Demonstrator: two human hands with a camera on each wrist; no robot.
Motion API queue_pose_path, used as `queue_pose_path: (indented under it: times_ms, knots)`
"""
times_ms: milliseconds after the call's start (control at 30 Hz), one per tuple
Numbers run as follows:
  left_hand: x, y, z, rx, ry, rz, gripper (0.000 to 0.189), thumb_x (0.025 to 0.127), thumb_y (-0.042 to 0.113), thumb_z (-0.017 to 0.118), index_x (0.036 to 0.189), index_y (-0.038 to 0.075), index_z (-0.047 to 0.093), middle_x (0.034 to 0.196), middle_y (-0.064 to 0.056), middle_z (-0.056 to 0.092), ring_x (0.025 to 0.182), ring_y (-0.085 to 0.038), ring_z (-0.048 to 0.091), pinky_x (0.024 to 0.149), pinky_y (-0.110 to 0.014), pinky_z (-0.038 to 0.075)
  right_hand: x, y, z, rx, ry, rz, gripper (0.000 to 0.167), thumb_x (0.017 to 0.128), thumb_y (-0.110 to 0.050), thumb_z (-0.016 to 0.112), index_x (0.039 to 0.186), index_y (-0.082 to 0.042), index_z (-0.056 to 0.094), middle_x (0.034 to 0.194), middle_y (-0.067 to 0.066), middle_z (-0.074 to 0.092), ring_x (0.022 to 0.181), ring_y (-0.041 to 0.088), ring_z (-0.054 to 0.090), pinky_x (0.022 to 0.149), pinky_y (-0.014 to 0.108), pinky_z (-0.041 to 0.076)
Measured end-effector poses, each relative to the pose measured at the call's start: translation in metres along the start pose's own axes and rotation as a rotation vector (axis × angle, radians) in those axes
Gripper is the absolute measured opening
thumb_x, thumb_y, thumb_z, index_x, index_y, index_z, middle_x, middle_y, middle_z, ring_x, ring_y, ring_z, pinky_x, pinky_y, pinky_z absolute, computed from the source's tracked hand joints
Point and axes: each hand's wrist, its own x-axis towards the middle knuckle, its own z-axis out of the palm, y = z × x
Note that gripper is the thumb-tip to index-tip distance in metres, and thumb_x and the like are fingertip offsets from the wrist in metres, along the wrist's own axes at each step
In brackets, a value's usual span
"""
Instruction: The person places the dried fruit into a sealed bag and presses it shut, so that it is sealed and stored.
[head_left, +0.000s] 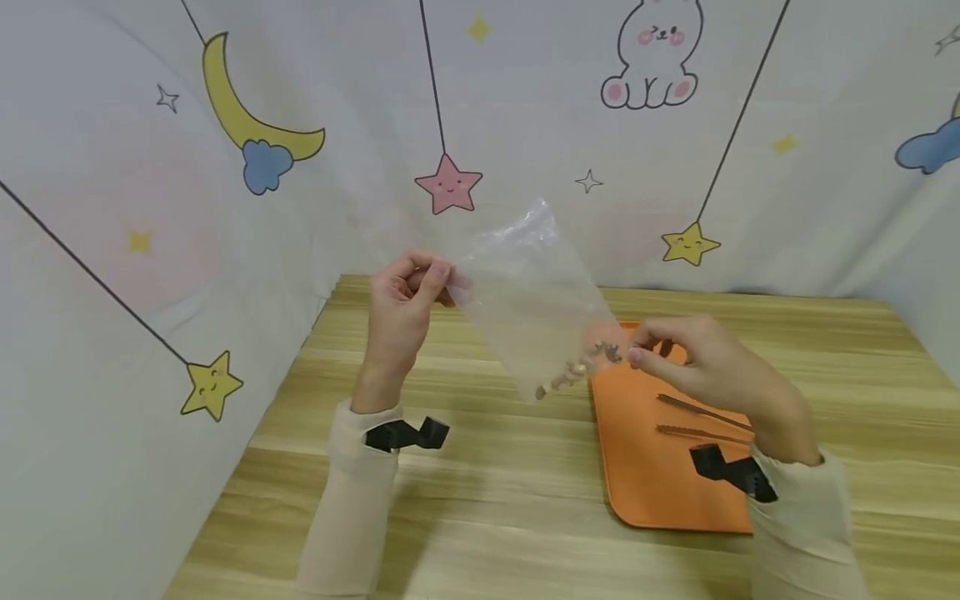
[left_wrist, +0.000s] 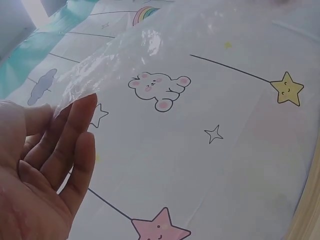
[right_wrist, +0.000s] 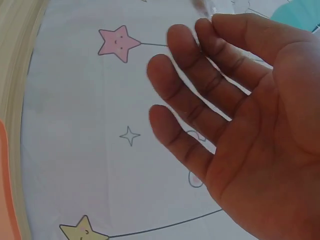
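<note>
A clear plastic bag (head_left: 525, 308) hangs tilted in the air between both hands. Several small brown and tan pieces (head_left: 577, 369) lie in a row along its lower edge; their kind is too small to tell. My left hand (head_left: 405, 300) pinches the bag's left corner between thumb and fingers. In the left wrist view, the shiny film of the bag (left_wrist: 135, 45) stretches away from the left hand (left_wrist: 50, 160). My right hand (head_left: 697, 358) pinches the right corner with thumb and index finger. The right wrist view shows the other fingers of the right hand (right_wrist: 240, 110) spread loosely.
Below the right hand, an orange tray (head_left: 630, 492) lies on the wood-grain table (head_left: 480, 500). Two thin serrated dark strips (head_left: 701, 408), like the arms of tongs, rest on it, partly hidden by the wrist. A printed white curtain (head_left: 525, 125) stands behind the table.
</note>
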Motion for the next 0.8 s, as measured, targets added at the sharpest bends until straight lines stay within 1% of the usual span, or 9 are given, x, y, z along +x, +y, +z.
queue_pose_path:
  times_ms: [100,167,233,333,467,533,600,733,800]
  knots:
    - [-0.001,-0.001,0.002,0.0,-0.034,-0.021,0.017,0.101,-0.004,0.054,0.093,0.007,0.065,0.082,0.003,0.073,0.067,-0.01,0.065,0.065,-0.024,0.053,0.001,0.001,0.004,-0.025,-0.066,0.071,0.011,0.1,-0.016,0.064,0.098,-0.027,0.067,0.091,-0.015,0.063,0.086,0.005,0.058,0.068,0.029,0.049]
    - [-0.001,-0.001,0.003,0.017,-0.058,-0.023,0.014,0.101,-0.003,0.054,0.093,0.003,0.064,0.082,0.003,0.073,0.066,-0.011,0.065,0.064,-0.024,0.052,0.003,0.002,0.007,-0.042,-0.093,0.115,0.005,0.101,-0.024,0.063,0.103,-0.025,0.067,0.095,-0.015,0.064,0.09,0.005,0.059,0.074,0.032,0.049]
    - [-0.002,-0.001,0.003,0.045,-0.105,-0.021,0.011,0.101,-0.002,0.054,0.094,-0.002,0.062,0.083,0.004,0.073,0.066,-0.011,0.066,0.062,-0.025,0.051,0.005,0.002,0.01,-0.047,-0.099,0.151,0.013,0.102,-0.028,0.061,0.111,-0.021,0.067,0.101,-0.012,0.065,0.095,0.006,0.06,0.078,0.035,0.05]
    - [-0.004,-0.002,0.006,0.081,-0.223,-0.02,0.012,0.103,0.0,0.053,0.096,-0.008,0.059,0.083,0.003,0.072,0.067,-0.012,0.067,0.062,-0.025,0.051,0.008,0.002,0.013,-0.029,-0.064,0.177,0.026,0.103,-0.029,0.058,0.126,-0.018,0.063,0.11,-0.01,0.066,0.101,0.008,0.061,0.082,0.037,0.049]
    - [-0.006,-0.004,0.012,0.095,-0.389,-0.026,0.013,0.103,0.002,0.053,0.097,-0.009,0.058,0.084,-0.005,0.07,0.068,-0.014,0.069,0.064,-0.027,0.053,0.013,-0.002,0.018,0.063,0.05,0.162,0.032,0.105,-0.022,0.056,0.136,-0.015,0.056,0.116,-0.006,0.066,0.104,0.011,0.061,0.086,0.033,0.048]
    - [-0.007,-0.005,0.016,0.1,-0.441,-0.024,0.012,0.103,0.001,0.053,0.096,-0.008,0.059,0.084,-0.011,0.069,0.068,-0.015,0.069,0.065,-0.028,0.055,0.016,-0.004,0.02,0.117,0.114,0.16,0.028,0.104,-0.019,0.056,0.132,-0.014,0.058,0.114,-0.005,0.067,0.102,0.012,0.062,0.085,0.029,0.048]
    - [-0.008,-0.006,0.02,0.103,-0.469,-0.022,0.011,0.102,0.001,0.054,0.096,-0.007,0.059,0.083,-0.015,0.069,0.068,-0.016,0.07,0.065,-0.03,0.056,0.017,-0.005,0.022,0.168,0.177,0.161,0.019,0.104,-0.015,0.056,0.122,-0.011,0.062,0.107,-0.003,0.068,0.096,0.012,0.063,0.079,0.027,0.048]
    - [-0.009,-0.005,0.023,0.123,-0.486,-0.014,0.01,0.102,0.001,0.054,0.096,-0.004,0.06,0.084,-0.016,0.069,0.068,-0.019,0.069,0.064,-0.032,0.056,0.019,-0.007,0.023,0.27,0.282,0.151,0.007,0.102,-0.006,0.057,0.102,-0.005,0.064,0.093,0.001,0.067,0.085,0.015,0.063,0.067,0.026,0.046]
    - [-0.009,-0.005,0.023,0.15,-0.481,-0.013,0.008,0.101,0.0,0.055,0.096,-0.002,0.061,0.084,-0.014,0.07,0.069,-0.02,0.069,0.064,-0.032,0.055,0.019,-0.008,0.024,0.303,0.327,0.124,0.007,0.1,0.0,0.058,0.099,-0.003,0.064,0.091,0.003,0.067,0.084,0.016,0.063,0.069,0.025,0.047]
